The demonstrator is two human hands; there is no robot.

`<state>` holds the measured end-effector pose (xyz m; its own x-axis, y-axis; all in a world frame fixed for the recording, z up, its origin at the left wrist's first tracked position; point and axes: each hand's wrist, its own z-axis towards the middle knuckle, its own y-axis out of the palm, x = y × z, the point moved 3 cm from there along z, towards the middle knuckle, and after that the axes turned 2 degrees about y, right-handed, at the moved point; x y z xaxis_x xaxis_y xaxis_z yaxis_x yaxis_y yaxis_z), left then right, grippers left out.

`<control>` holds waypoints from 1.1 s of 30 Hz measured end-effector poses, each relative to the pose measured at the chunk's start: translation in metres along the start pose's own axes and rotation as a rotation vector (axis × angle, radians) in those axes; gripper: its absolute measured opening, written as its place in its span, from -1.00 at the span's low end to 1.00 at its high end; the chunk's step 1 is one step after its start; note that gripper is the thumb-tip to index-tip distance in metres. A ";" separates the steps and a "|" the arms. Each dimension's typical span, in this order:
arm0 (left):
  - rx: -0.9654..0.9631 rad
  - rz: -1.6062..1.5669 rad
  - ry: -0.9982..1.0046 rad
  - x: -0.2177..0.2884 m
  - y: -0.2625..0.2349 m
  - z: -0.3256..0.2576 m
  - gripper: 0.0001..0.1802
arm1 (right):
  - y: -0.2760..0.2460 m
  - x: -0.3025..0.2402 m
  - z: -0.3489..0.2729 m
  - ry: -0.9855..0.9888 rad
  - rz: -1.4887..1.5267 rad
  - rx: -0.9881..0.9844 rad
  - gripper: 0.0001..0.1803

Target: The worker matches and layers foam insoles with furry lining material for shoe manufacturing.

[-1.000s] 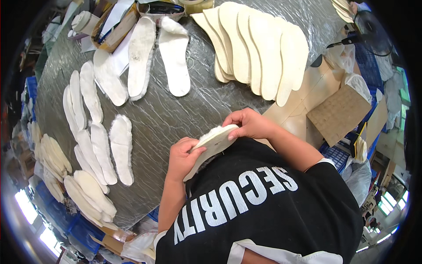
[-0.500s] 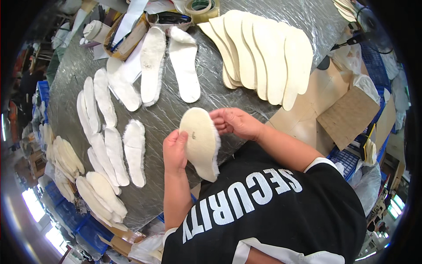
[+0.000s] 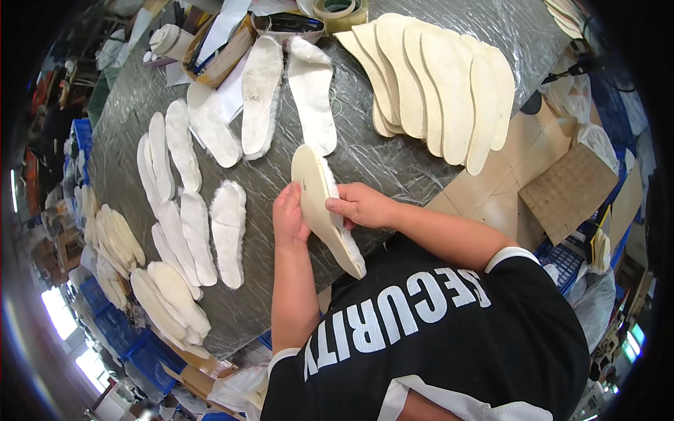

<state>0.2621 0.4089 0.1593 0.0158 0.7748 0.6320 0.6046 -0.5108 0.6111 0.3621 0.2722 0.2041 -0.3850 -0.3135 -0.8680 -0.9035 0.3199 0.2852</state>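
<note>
Between my two hands, above the near part of the table, is a cream insole (image 3: 319,200) with white fleece along its right side. It is tilted, toe end away from me, its smooth face with a small dark mark turned left. My left hand (image 3: 290,214) grips its left edge, thumb on the smooth face. From the right, my right hand (image 3: 361,205) pinches the fleecy edge, the thumb on top; its other fingers are partly hidden. Just beyond the held piece lies a white fleece insole (image 3: 312,98) with its top end folded over.
A fanned stack of cream insoles (image 3: 442,84) lies at the far right. Several white fleece insoles (image 3: 228,235) spread over the left of the dark, film-covered table (image 3: 393,168). Tape rolls (image 3: 340,10) and a box of tools (image 3: 221,49) stand at the back. Brown cardboard (image 3: 569,193) is at right.
My right hand has closed on the insole's right edge, where its fingers were loosely beside it. The insole has turned more edge-on, showing its side. The whole view has shifted slightly.
</note>
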 end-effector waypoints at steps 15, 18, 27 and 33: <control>0.170 0.119 0.212 -0.007 0.018 -0.040 -0.39 | 0.007 0.019 -0.006 -0.055 -0.014 0.038 -0.60; 0.275 0.114 0.326 -0.010 0.020 -0.045 -0.38 | 0.019 -0.004 -0.020 -0.143 -0.269 0.130 -0.53; 0.460 0.862 0.715 0.022 0.022 -0.085 -0.30 | 0.006 -0.027 -0.035 -0.124 -0.763 0.067 -0.69; -0.445 1.819 0.493 0.035 0.086 -0.083 -0.34 | -0.006 -0.026 -0.053 -0.012 -0.986 -0.250 -0.67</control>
<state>0.2484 0.3608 0.2739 0.0549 -0.8267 0.5599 -0.0904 -0.5626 -0.8218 0.3676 0.2307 0.2464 0.5534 -0.3274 -0.7659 -0.8314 -0.2724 -0.4843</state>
